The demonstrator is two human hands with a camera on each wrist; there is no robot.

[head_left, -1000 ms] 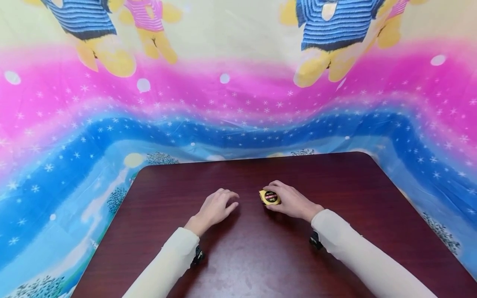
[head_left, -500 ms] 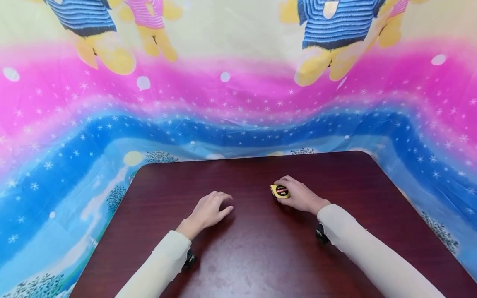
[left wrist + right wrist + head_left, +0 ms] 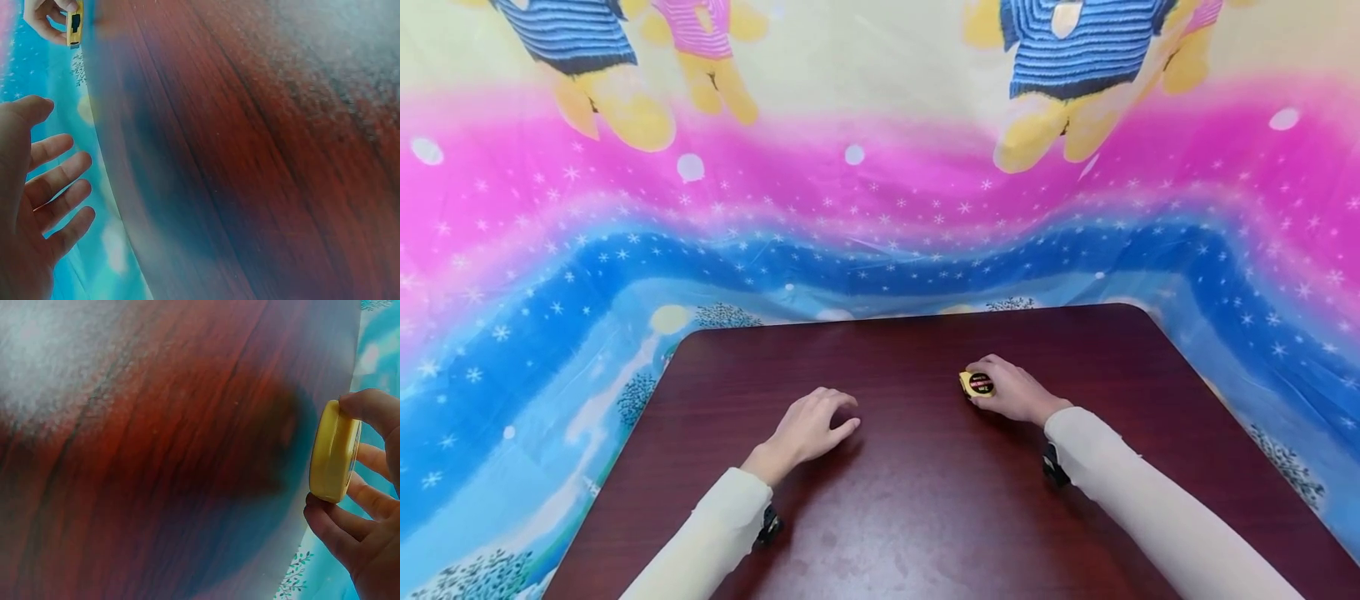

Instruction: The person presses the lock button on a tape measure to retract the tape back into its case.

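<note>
My right hand (image 3: pixel 1017 392) grips a small yellow tape measure (image 3: pixel 976 384) with a round black label marked 2m. In the right wrist view the thumb and fingers pinch the yellow case (image 3: pixel 334 453) at its two ends, above the table. The tape measure and part of the right hand also show at the top left of the left wrist view. My left hand (image 3: pixel 805 429) is held over the table to the left, fingers relaxed and slightly bent, with nothing in it. The left wrist view shows its fingers (image 3: pixel 59 178) spread apart.
A dark red-brown wooden table (image 3: pixel 887 500) with rounded far corners lies under both hands. Behind and beside it hangs a printed cloth (image 3: pixel 865 200) in pink, blue and cream. A black strap-on device (image 3: pixel 1055 465) sits at the right wrist, another (image 3: pixel 768 525) at the left.
The right hand has moved to the right and slightly away, carrying the tape measure. The left hand has drifted left and a little nearer, so the hands are farther apart.
</note>
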